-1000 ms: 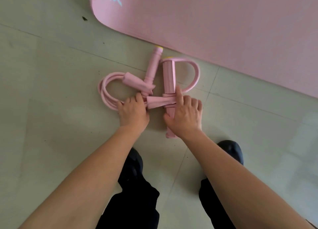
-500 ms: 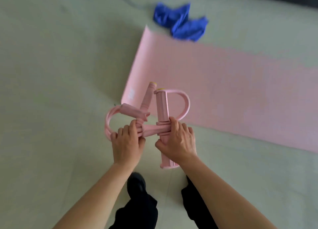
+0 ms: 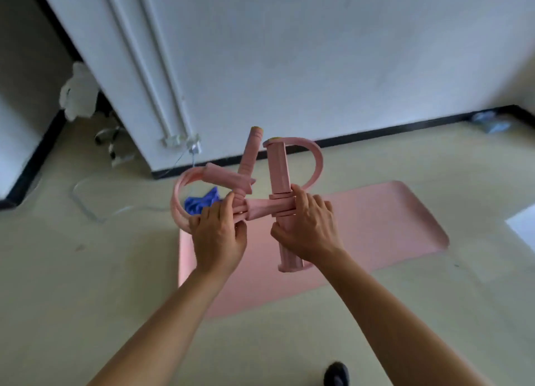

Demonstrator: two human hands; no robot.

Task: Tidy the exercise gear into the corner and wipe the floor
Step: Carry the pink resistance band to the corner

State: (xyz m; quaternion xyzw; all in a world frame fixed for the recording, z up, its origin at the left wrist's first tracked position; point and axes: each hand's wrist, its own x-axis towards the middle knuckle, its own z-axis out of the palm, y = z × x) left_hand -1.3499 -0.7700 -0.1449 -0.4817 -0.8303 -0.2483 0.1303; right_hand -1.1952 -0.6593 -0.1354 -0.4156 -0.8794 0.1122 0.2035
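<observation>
Head view. Carrying step in hand, judging by the lift: pink pedal resistance puller (image 3: 277, 168) held in the air above the left end of the pink yoga mat (image 3: 376, 226), clear of the floor (image 3: 86, 284). Left hand (image 3: 217, 236) clenched around the bundled tubes. Right hand (image 3: 308, 229) wrapped around the foam pedal bar. Blue cloth (image 3: 199, 207) on the floor beyond, short of the baseboard (image 3: 405, 127) (glimpsed through the tube loop). Next, probably: walk to the corner and set down with both grips firm, to keep the loops bundled. Mat and wiping not yet done.
</observation>
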